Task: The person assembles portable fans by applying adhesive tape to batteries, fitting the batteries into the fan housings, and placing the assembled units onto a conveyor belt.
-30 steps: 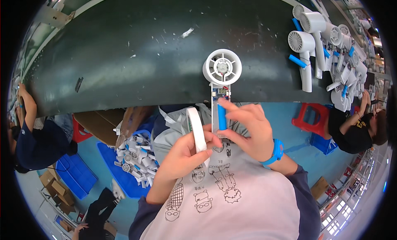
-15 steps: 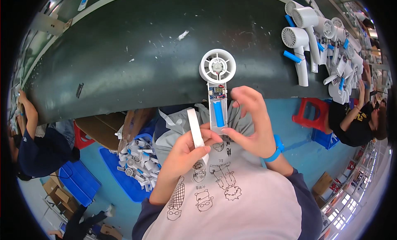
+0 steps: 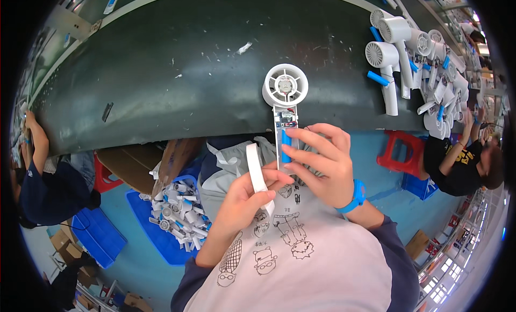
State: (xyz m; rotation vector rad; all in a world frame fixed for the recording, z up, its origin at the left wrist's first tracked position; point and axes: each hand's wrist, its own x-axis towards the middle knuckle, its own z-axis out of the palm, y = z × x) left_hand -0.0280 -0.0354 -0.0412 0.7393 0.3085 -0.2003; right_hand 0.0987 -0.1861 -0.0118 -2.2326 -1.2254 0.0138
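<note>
A white handheld fan (image 3: 285, 86) lies with its round head on the dark table and its opened handle reaching over the near edge toward me. Inside the handle are a small circuit board (image 3: 285, 119) and a blue cylindrical battery (image 3: 285, 140). My right hand (image 3: 329, 164) has its fingertips laid on the battery, its thumb by the handle's lower end. Between thumb and fingers, my left hand (image 3: 244, 198) pinches a long white handle cover (image 3: 255, 164), held apart from the handle. Its fingertips also reach the handle's bottom end.
Several white fans with blue batteries are piled on the table (image 3: 204, 70) at the right. Below it at left, a blue bin (image 3: 141, 218) holds many white parts. A red stool (image 3: 400, 151) and a co-worker (image 3: 457, 164) are at right; another person (image 3: 51, 191) is at left.
My right hand has moved left, its raised fingers coming down onto the battery in the handle. My left hand still holds the white cover.
</note>
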